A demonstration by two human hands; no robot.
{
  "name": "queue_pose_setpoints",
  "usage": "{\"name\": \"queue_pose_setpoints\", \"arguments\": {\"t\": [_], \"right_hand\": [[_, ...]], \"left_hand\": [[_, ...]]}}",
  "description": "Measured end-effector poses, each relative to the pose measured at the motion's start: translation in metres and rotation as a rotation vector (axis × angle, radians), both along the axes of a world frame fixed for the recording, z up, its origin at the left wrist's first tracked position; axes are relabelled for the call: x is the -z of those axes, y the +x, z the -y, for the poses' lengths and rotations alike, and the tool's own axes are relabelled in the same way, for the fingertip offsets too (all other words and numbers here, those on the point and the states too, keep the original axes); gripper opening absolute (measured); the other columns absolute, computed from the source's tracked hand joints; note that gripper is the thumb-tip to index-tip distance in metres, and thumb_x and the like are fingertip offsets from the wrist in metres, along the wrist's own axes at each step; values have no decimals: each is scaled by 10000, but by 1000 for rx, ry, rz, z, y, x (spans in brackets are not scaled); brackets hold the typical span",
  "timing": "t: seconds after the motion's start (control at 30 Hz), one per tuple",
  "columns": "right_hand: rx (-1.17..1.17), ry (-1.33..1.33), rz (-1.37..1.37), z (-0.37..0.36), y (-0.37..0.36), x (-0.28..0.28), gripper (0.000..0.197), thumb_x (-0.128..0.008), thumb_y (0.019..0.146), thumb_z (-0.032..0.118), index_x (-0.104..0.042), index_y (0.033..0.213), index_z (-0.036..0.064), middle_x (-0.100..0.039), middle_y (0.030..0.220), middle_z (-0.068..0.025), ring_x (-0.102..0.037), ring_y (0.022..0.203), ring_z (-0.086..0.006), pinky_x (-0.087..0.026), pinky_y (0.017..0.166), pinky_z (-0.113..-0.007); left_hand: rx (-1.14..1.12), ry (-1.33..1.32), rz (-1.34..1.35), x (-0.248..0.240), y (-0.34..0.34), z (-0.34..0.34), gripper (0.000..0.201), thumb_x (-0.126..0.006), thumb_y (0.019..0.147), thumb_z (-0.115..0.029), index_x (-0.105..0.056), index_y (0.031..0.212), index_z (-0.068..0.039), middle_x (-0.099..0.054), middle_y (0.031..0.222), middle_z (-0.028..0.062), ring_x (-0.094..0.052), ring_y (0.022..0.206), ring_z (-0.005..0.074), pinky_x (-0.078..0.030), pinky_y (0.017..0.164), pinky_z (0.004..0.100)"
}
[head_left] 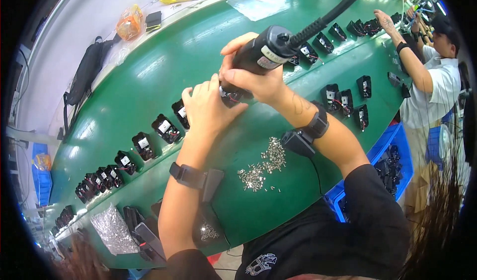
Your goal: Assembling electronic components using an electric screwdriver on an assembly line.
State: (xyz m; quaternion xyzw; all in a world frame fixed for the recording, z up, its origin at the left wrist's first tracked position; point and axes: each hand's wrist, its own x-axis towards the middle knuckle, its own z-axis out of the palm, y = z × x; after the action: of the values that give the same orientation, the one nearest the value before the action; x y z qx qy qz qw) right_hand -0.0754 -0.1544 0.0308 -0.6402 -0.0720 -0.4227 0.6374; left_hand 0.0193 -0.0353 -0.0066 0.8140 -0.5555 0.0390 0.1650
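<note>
Screws (252, 176) lay loose on the bench (290, 193). Beyond them, the left hand (207, 110) held the unit (231, 98) between thumb and fingers; the right hand (262, 85) had its fingers wrapped round the driver (256, 56) above it.

Green all across the bench (278, 205). Black on the power tool (249, 57), broken by a whitish label (271, 55), and black along its cable (330, 16). Black again on the housings (144, 147), with white for the plates (164, 126) inside and red for the thin wires (173, 133). Silver throughout the loose screws (253, 176). Bright blue on the crate (408, 166), black on the wrist straps (318, 124), plain white on the co-worker's shirt (425, 95). Black, with a pale line drawing, on the wearer's shirt (308, 245). Orange on the plastic bag (130, 22).
</note>
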Motion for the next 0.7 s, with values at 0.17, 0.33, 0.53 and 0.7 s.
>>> {"name": "queue_pose_setpoints", "arguments": {"t": [0.17,0.33,0.53,0.7], "right_hand": [[76,15,3,-1,-5,14,295,-648,778,-56,-499,1028,-7,-580,741,-69,-595,678,-153,-517,667,-312],[29,37,69,-2,-4,13,314,-621,754,-68,-483,1030,-8,-553,705,-84,-562,644,-171,-511,663,-348],[12,53,97,-3,-2,10,323,-622,736,-55,-485,1026,-11,-552,689,-82,-560,639,-172,-504,674,-358],[0,26,87,-4,-1,8,324,-617,742,-66,-478,1030,-11,-543,686,-77,-556,641,-173,-502,679,-363]], "left_hand": [[48,-50,-34,6,13,1,752,-795,613,-384,-576,1205,24,-668,970,147,-632,923,291,-394,922,449],[106,-110,-86,10,18,1,688,-783,599,-318,-598,1184,-7,-662,951,142,-629,906,297,-414,902,426],[120,-121,-98,11,25,0,694,-787,589,-316,-601,1191,-25,-645,956,134,-619,923,293,-431,876,424],[111,-84,-121,9,26,-1,702,-795,586,-316,-599,1196,-28,-642,960,136,-613,931,294,-442,865,429]]}}
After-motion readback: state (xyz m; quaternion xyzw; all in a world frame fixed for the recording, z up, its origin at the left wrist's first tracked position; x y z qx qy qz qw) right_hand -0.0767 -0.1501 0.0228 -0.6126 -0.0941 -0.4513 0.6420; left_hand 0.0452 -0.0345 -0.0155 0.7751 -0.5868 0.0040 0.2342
